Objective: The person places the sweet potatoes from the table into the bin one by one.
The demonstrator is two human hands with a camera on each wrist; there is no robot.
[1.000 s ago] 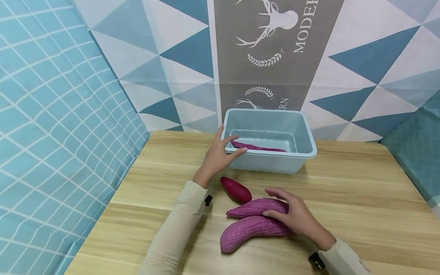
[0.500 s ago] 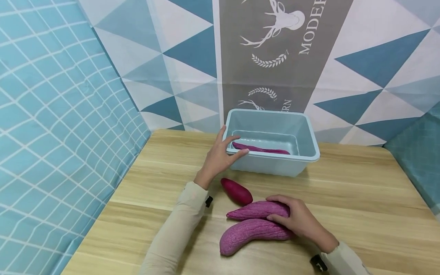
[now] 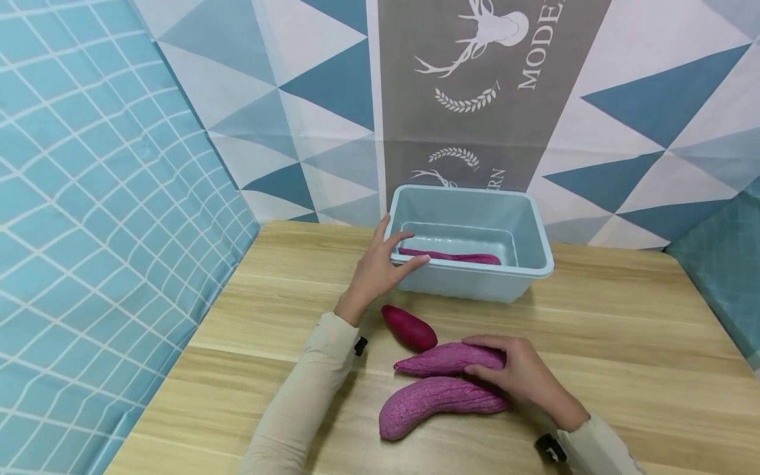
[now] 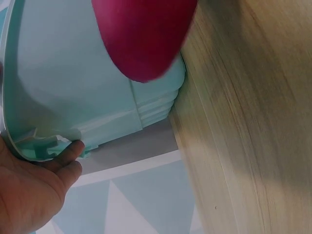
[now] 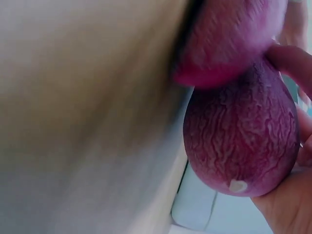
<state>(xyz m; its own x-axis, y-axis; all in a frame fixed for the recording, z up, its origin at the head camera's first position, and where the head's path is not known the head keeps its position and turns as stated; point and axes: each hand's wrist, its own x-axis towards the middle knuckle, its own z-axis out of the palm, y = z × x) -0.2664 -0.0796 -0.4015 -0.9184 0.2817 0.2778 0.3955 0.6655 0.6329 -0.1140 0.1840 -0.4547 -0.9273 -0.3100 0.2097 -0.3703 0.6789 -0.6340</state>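
Note:
A light blue plastic bin stands at the back of the table. My left hand holds its front left corner, the thumb over the front rim; fingers curl about the rim in the left wrist view. My right hand grips the right end of a wrinkled purple eggplant, whose blunt end shows in the right wrist view. Just in front lies a larger curved eggplant. A smooth dark red, tapered vegetable lies between the bin and the gripped eggplant.
Inside the bin, along its front wall, lies a long thin purple vegetable, partly hidden by the rim. Behind the wooden table hangs a patterned cloth. Blue checked cloth covers the left side.
My right hand has closed its fingers round the upper eggplant. That eggplant has moved slightly away from the curved one. The left hand stays on the bin's corner.

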